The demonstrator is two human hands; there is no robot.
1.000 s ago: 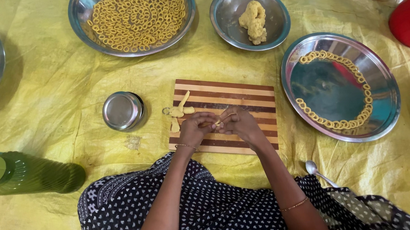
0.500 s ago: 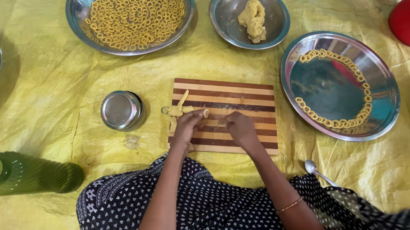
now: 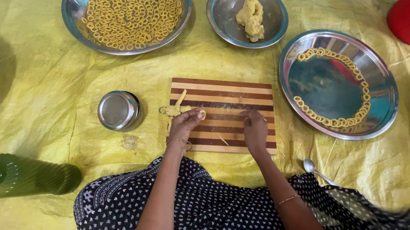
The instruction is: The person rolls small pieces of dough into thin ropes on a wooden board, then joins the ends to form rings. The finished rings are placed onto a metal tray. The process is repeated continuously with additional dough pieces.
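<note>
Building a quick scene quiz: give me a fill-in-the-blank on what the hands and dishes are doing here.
1. Both hands, left hand and right hand, rest on a striped wooden ____.
2. The lump of dough lies in a small steel ____.
3. The large bowl at the top is full of dough ____.
4. The plate on the right holds its rings along its ____.

Missing: board; bowl; rings; rim
</note>
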